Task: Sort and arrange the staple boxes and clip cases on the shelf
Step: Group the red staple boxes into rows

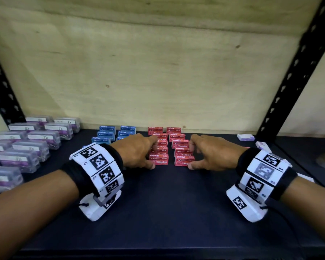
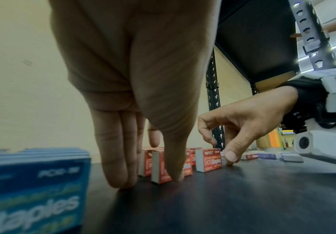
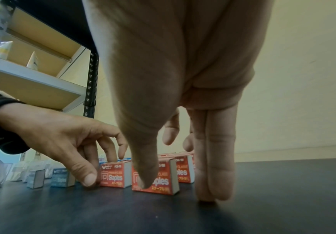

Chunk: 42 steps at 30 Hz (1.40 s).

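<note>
Red staple boxes stand in two columns at mid-shelf, the left column [image 1: 159, 160] and the right column [image 1: 183, 160]. My left hand [image 1: 150, 156] brackets the left column: its thumb touches the front box [image 2: 159, 171], and its straight fingers [image 2: 118, 166] point down along the outer side to the shelf. My right hand [image 1: 191, 157] mirrors it on the right column, thumb against the front box [image 3: 159, 182] and fingers [image 3: 213, 174] straight down beside it. Neither hand lifts a box. Blue staple boxes [image 1: 107, 134] sit in rows just left of the red ones.
Clear clip cases [image 1: 30, 145] with purple labels fill the far left of the dark shelf [image 1: 167, 212]. A few loose small boxes [image 1: 245, 136] lie at the back right near the black upright post [image 1: 293, 77]. A plywood wall closes the back.
</note>
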{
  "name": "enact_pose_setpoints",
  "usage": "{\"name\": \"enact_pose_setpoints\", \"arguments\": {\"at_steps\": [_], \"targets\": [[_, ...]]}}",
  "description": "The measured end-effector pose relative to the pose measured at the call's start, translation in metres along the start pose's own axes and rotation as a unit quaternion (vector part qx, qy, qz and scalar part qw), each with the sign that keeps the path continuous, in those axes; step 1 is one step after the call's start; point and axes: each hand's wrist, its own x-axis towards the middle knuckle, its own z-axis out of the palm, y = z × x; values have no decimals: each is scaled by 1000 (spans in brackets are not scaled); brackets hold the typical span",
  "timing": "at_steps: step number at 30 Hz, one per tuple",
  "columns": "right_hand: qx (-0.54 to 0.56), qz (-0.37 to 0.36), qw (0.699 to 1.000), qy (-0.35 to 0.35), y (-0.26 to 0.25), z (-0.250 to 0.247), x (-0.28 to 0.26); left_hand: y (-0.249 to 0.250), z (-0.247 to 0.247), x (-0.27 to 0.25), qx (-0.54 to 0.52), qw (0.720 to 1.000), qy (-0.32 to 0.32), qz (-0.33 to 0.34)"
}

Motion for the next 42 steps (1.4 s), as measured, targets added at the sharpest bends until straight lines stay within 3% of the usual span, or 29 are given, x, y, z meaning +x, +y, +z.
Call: {"name": "enact_pose_setpoints", "arguments": {"at_steps": [8, 14, 23, 32, 42], "targets": [[41, -15, 999, -29, 16, -11, -27, 7, -11, -6, 9, 999, 38, 7], [25, 42, 999, 10, 63, -43, -49, 51, -26, 5, 104, 991, 61, 63], [-6, 141, 989, -34, 135, -53, -56, 133, -15, 59, 115, 985, 2, 128], [14, 131, 991, -30, 161, -34, -26, 181, 18, 104, 62, 987, -41, 140], [7, 125, 991, -38, 170, -22, -19, 192, 19, 124, 118, 979, -63, 153]]}}
